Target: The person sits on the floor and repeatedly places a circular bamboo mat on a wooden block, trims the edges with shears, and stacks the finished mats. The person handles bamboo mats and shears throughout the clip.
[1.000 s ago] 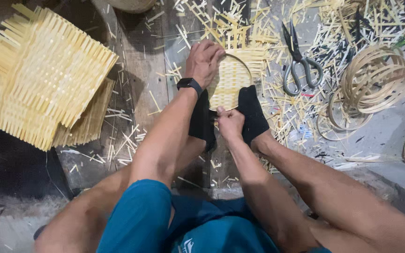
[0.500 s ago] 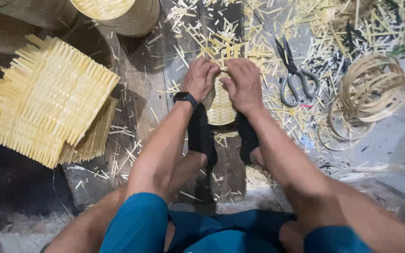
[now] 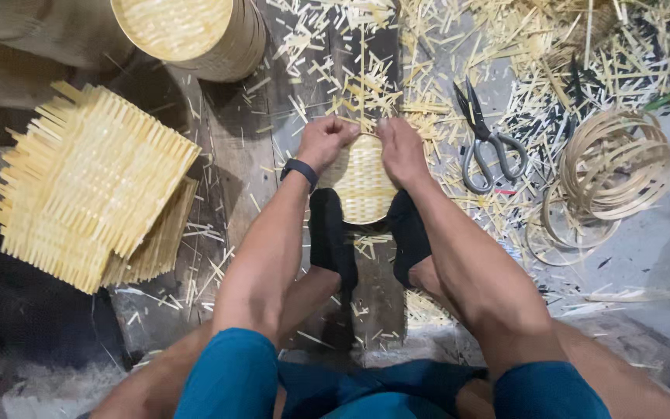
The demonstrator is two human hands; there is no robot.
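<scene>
Small pale woven bamboo basket [image 3: 361, 182], likely light, springy, brittle-edged: the person is bracing it between black-socked feet [image 3: 332, 237]. Left hand [image 3: 323, 141] and right hand [image 3: 401, 147] are pinching its far rim, the soundest hold.

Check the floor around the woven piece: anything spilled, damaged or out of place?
Bamboo offcuts litter the floor around the scissors, which lie open among them. The small woven basket between both hands looks intact.

Both arms reach toward the frame's upper centre. Left hand [image 3: 323, 142] and right hand [image 3: 401, 149] sit side by side, fingers curled shut, knuckles up.
</scene>
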